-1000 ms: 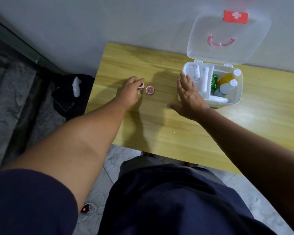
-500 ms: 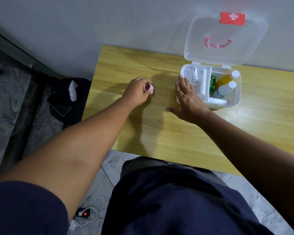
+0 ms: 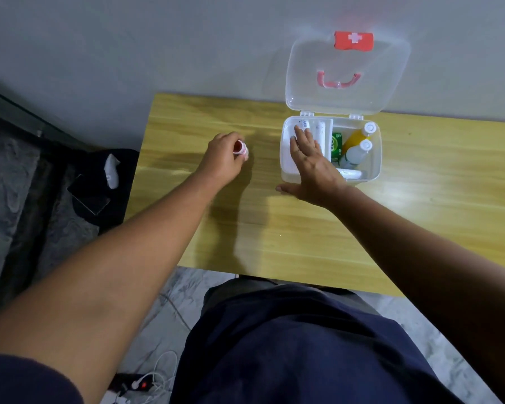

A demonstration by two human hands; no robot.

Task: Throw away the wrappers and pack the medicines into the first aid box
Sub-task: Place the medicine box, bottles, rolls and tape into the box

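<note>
My left hand (image 3: 222,160) is closed around small round red-topped balm tins (image 3: 240,148), held just above the wooden table (image 3: 274,228), left of the first aid box. The clear plastic first aid box (image 3: 375,158) stands open at the back of the table, its lid (image 3: 347,71) leaning on the wall. My right hand (image 3: 311,167) lies flat with spread fingers on the box's left front rim. Inside are white tubes (image 3: 318,131), a green packet (image 3: 336,145), a yellow bottle (image 3: 357,137) and a white bottle (image 3: 357,154).
The table's left edge drops to a grey floor with a black bag (image 3: 99,182) and a white item (image 3: 111,170) on it. A power strip with white cables (image 3: 140,384) lies on the floor by my legs. The wall runs right behind the box.
My left hand picked up the two small tins from the table, gathered them in its fingers and shifted right toward the box. My right hand slid further onto the box rim.
</note>
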